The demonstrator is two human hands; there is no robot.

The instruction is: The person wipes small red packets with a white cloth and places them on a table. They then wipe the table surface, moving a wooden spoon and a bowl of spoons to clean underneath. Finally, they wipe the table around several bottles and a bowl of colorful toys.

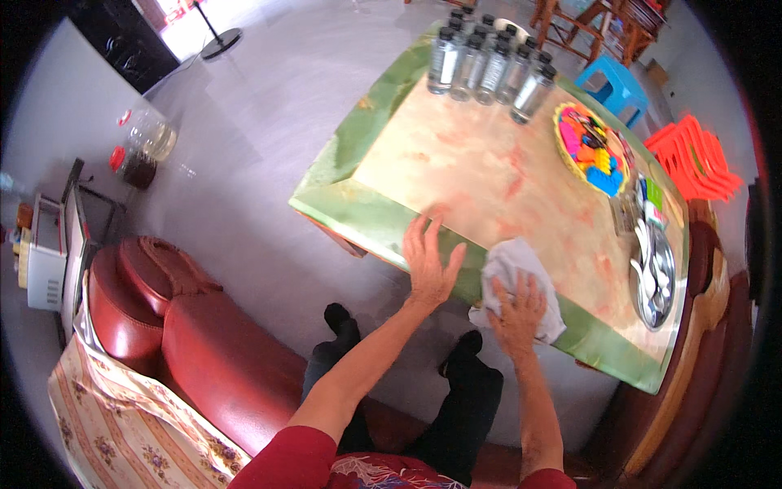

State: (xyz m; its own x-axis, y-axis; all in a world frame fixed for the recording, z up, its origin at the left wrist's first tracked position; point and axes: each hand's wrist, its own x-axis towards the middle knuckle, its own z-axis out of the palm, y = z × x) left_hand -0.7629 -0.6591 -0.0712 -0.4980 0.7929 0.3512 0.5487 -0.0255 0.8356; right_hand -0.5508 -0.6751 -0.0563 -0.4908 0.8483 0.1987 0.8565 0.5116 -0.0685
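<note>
A crumpled white cloth (521, 259) lies on the near edge of a marble-patterned table (456, 155) with a green border. My right hand (518, 316) rests flat on the cloth, its fingers spread over it. To the left, my left hand (430, 262) is at the green border of the same near edge. Its fingers are stretched and apart, with nothing in them. Whether its fingertips touch the tabletop, I cannot tell.
Several clear bottles (486, 73) with black caps stand at the far edge. On the right are a round basket (564, 145) of colourful pieces and a metal tray (658, 314) with white spoons. A blue stool (617, 85) and orange-red plastic stools (692, 163) stand beyond. A red sofa (220, 359) is at left.
</note>
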